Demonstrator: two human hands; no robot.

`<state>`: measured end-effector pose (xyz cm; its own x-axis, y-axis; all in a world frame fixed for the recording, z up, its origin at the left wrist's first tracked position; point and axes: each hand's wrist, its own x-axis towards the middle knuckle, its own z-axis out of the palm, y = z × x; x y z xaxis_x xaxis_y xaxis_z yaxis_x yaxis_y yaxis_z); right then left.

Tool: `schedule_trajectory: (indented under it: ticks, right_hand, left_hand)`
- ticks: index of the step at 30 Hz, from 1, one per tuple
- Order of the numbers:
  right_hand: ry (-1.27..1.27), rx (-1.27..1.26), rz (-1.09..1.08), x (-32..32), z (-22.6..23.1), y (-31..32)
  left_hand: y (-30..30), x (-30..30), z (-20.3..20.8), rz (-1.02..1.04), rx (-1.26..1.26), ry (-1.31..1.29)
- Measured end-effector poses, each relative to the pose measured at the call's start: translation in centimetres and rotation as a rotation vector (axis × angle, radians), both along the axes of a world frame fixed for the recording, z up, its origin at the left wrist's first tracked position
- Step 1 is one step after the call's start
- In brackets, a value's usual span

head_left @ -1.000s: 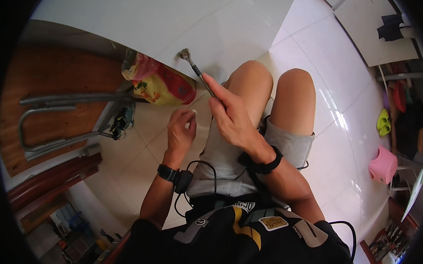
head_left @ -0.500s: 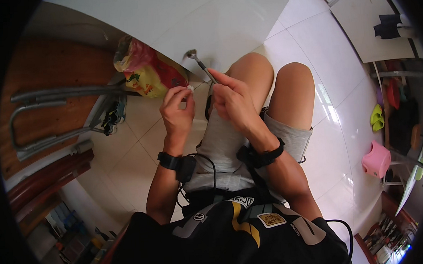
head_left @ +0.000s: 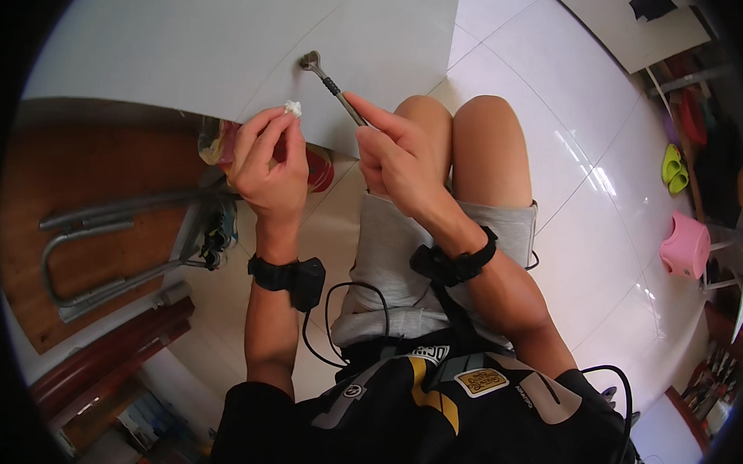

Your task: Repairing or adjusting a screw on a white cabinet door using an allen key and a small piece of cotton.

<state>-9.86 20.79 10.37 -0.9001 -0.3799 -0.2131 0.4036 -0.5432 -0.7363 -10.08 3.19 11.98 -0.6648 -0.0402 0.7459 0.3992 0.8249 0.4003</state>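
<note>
In my right hand [head_left: 401, 160] is a slim metal tool that looks like a ratchet wrench [head_left: 332, 86], with a rounded head and dark rings on its shaft. The fist wraps its lower end and the forefinger lies along the shaft. The head points up and left, over the white tabletop [head_left: 214, 52]. My left hand [head_left: 271, 162] pinches a small crumpled white wad [head_left: 292, 108], like tissue, between thumb and fingertips. A short gap parts the wad from the tool.
Under the table edge, behind my left hand, a red and yellow plastic bag [head_left: 321, 169] is partly hidden. A folded grey metal frame [head_left: 122, 214] leans at left, with shoes [head_left: 219, 239] beside it. A pink stool [head_left: 685, 246] and yellow-green clogs [head_left: 675, 169] are at right.
Both hands have moved up and left, nearer the tabletop, still holding the tool and the wad. More of the white wad shows. The view has shifted, and the bag is more hidden.
</note>
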Motion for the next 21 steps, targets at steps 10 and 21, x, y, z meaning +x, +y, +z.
schedule_trajectory:
  ticks: [10, 21]
  right_hand:
    - [0.237, 0.071, -0.127, -1.2, 0.0, -0.4]
    - [0.217, 0.141, -0.224, -2.4, -1.7, 0.0]
  left_hand:
    - [1.2, 2.4, -4.1, 0.066, 0.175, -0.116]
    - [1.3, 3.2, -4.6, 0.029, 0.180, -0.228]
